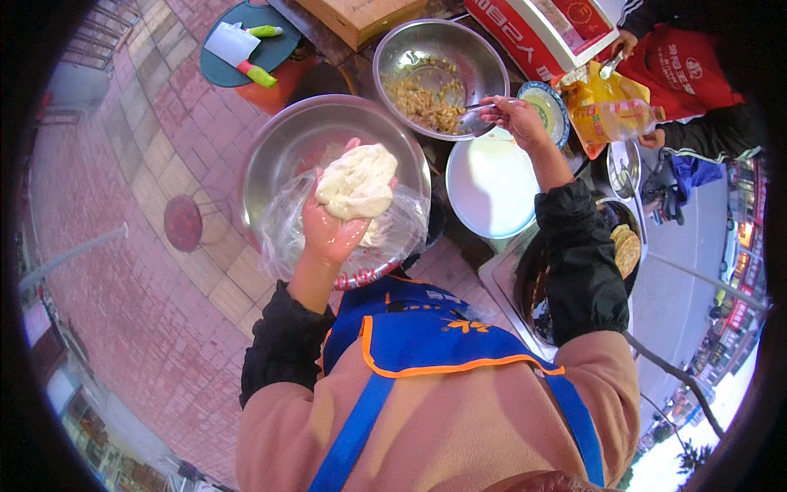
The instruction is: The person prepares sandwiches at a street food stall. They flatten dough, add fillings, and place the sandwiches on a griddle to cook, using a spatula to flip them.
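Observation:
A soft lump of pale dough (358,182) rests on the palm and fingers of my left hand (332,230). Beneath it is a wide metal basin (275,139) lined in part with clear plastic film (283,215), with more pale dough showing inside. My right hand (520,120) grips the handle of a metal utensil (482,106); its working end dips into a chopped brownish filling (422,102) and its kind is hidden. That filling lies in a smaller steel bowl (490,61), which tilts toward me.
A white round tub (492,189) stands below my right wrist, beside a patterned bowl (548,111). At right, a dark pan (533,287) holds browned flatbreads (627,250). A co-worker's hand (653,138) holds a clear bottle (619,120). A cleaver (232,43) lies on a green board (221,70).

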A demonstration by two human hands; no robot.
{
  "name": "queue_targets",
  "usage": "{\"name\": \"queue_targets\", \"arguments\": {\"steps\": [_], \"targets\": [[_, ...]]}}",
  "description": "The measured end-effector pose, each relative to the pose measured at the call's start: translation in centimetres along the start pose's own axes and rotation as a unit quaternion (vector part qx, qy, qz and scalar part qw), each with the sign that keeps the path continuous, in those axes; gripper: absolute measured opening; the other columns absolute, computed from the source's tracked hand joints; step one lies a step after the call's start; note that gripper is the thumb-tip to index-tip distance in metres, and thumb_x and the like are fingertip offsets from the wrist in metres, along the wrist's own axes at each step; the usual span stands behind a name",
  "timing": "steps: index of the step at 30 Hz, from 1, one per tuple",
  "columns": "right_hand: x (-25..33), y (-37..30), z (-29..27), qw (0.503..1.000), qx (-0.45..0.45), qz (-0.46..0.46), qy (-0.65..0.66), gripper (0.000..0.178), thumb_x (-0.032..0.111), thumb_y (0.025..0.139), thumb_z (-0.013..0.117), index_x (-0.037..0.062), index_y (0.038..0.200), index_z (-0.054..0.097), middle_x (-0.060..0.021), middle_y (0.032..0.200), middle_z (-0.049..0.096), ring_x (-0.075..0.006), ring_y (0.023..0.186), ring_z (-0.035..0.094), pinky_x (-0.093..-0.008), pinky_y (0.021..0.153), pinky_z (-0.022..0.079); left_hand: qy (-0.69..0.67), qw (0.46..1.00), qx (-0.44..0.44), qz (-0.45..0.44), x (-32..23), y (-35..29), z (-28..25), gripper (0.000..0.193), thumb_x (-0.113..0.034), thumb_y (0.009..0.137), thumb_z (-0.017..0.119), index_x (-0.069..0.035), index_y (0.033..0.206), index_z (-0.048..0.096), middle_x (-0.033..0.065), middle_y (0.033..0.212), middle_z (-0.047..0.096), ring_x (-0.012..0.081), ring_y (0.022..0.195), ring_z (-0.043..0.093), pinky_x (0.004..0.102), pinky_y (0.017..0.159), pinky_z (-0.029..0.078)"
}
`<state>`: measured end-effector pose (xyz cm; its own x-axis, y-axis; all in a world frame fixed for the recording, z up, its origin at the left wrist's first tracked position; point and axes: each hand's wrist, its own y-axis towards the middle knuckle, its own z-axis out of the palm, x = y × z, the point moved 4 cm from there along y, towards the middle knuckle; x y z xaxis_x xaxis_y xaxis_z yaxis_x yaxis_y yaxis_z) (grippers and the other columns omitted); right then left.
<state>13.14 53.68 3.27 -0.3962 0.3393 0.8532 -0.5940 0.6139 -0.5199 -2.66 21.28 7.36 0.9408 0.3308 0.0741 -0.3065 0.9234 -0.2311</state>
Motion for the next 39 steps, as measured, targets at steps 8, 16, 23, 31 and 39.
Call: {"name": "queue_targets", "arguments": {"steps": [8,16,23,31,39], "targets": [[4.2,-2.0,-1.0,0.991,-0.042,-0.095,0.089,0.036,0.025,0.103,0.045,-0.0040,0.115,0.064,-0.0126,0.098,0.070,-0.0159,0.086,0.066,-0.0238,0.079,0.050,0.006,0.993,0.104,-0.051,4.5,10.7,-1.6,0.044,-0.047,0.099,0.036,-0.009,0.116,0.050,0.0107,0.111,0.056,0.0309,0.108,0.054,0.0470,0.095,0.044],[4.8,-10.6,6.8,0.678,-0.184,-0.571,-0.425,0.018,0.001,0.086,0.060,0.0014,0.103,0.066,-0.0139,0.092,0.069,-0.0274,0.079,0.068,-0.0351,0.070,0.056,0.090,0.989,-0.118,-0.028,9.4,21.8,-1.6,0.064,-0.059,0.099,0.021,-0.008,0.125,0.049,0.0185,0.120,0.058,0.0368,0.112,0.057,0.0575,0.098,0.044],[4.9,-11.8,6.2,0.735,-0.236,-0.542,-0.333,0.026,-0.005,0.084,0.062,0.0031,0.109,0.067,-0.0136,0.090,0.068,-0.0262,0.076,0.068,-0.0314,0.064,0.054,0.045,0.989,-0.137,-0.016,9.7,21.0,-3.1,0.076,-0.067,0.095,0.016,-0.009,0.129,0.050,0.0168,0.128,0.057,0.0405,0.116,0.054,0.0607,0.102,0.039],[4.8,-6.3,0.1,0.920,-0.211,-0.307,0.120,0.032,0.023,0.103,0.045,-0.0017,0.110,0.064,-0.0096,0.087,0.068,-0.0135,0.075,0.065,-0.0244,0.069,0.052,0.090,0.996,-0.005,-0.013,6.2,18.6,-1.7,0.058,-0.057,0.099,0.028,-0.014,0.132,0.050,0.0151,0.136,0.051,0.0375,0.125,0.049,0.0567,0.103,0.042],[1.2,1.3,-0.4,0.911,-0.245,-0.230,-0.240,0.027,0.022,0.099,0.052,0.0041,0.108,0.069,-0.0068,0.081,0.068,-0.0121,0.069,0.065,-0.0250,0.062,0.051,0.178,0.984,0.015,-0.027,3.1,17.6,0.7,0.060,-0.055,0.099,0.032,-0.008,0.135,0.047,0.0188,0.135,0.049,0.0378,0.123,0.050,0.0586,0.103,0.041]]}}
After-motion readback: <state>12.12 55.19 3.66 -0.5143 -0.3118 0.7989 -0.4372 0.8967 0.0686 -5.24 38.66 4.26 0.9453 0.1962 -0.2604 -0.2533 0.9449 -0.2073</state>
